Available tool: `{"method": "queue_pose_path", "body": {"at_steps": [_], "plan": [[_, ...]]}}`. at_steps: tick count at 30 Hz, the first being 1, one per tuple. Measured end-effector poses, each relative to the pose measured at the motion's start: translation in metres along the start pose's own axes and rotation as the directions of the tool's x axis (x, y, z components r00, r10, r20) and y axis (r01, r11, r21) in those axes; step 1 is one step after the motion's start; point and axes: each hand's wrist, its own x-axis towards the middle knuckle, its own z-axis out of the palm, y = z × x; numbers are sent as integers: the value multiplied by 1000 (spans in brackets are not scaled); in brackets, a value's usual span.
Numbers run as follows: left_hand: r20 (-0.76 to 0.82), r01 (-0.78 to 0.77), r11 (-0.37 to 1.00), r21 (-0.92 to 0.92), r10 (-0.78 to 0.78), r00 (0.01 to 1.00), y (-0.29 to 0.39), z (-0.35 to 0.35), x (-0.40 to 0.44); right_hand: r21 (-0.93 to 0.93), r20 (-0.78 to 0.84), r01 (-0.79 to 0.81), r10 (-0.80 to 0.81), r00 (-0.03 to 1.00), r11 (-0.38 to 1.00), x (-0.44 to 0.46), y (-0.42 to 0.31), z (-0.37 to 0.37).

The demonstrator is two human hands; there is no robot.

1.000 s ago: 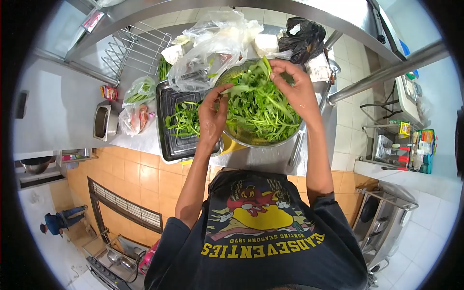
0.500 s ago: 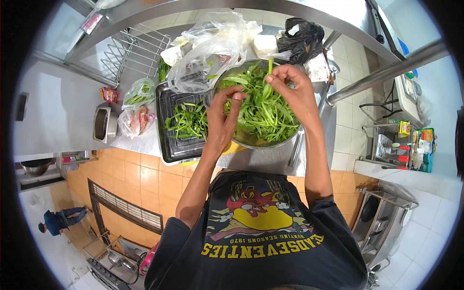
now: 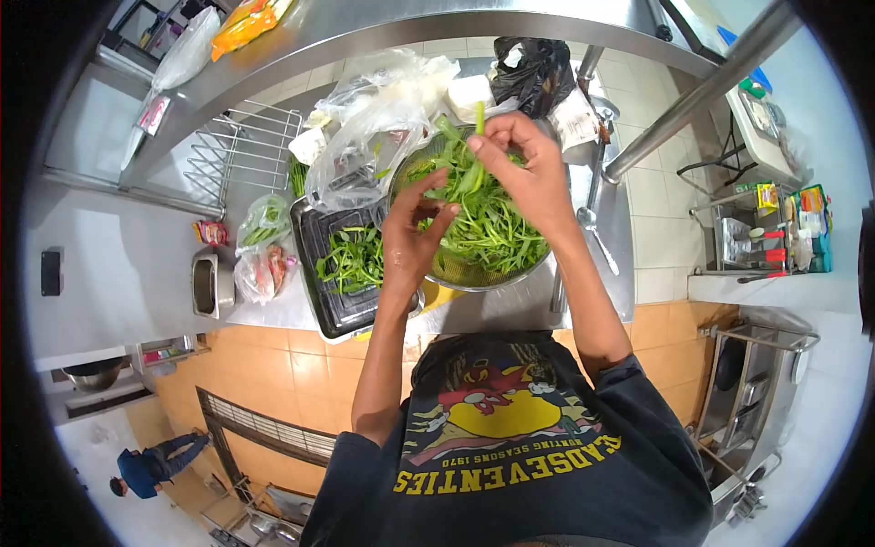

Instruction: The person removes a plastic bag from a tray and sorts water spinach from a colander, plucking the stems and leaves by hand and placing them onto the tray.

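Note:
My right hand [image 3: 524,169] pinches a leafy green stem [image 3: 479,117] between thumb and fingers, holding it upright above a mesh strainer [image 3: 497,279]. A heap of leafy greens [image 3: 499,228] with long narrow leaves and pale stems fills the strainer. On its left side my left hand [image 3: 410,232] hovers, fingers curved and thumb apart, beside the leaves and with nothing visible between them. Left of that hand lies a black tray [image 3: 314,239], holding a smaller pile of picked greens [image 3: 351,259].
Clear plastic bags [image 3: 355,150] and a black bag [image 3: 533,73] lie behind the strainer. A wire rack [image 3: 241,150] and a steel container [image 3: 206,284] stand left. A ladle [image 3: 597,239] lies right. An overhead shelf [image 3: 437,29] spans the back. Another person [image 3: 150,469] is far lower left.
The camera view has shifted, so the counter sits differently. My left hand's fingers have spread further from the thumb. My right hand still holds a stem over the strainer.

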Motion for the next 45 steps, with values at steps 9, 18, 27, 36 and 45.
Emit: {"method": "queue_pose_path", "body": {"at_steps": [9,18,27,36,45], "plan": [[-70,96,963,-251,-117,991,-27,-25,-14,104,-181,-109,127,975,989,1,-1,-40],[-248,100,955,-280,-173,953,-57,-28,-20,377,-306,-60,185,934,924,1,18,-74],[38,-79,952,297,71,997,-68,-11,-24,437,-311,-54,207,928,898,3,7,-88],[137,-66,750,658,-33,990,-19,-28,-19,300,-94,-231,270,958,926,-5,27,-55],[-20,-307,840,447,352,936,19,3,-4,183,85,-333,322,943,925,-23,30,-21]]}}
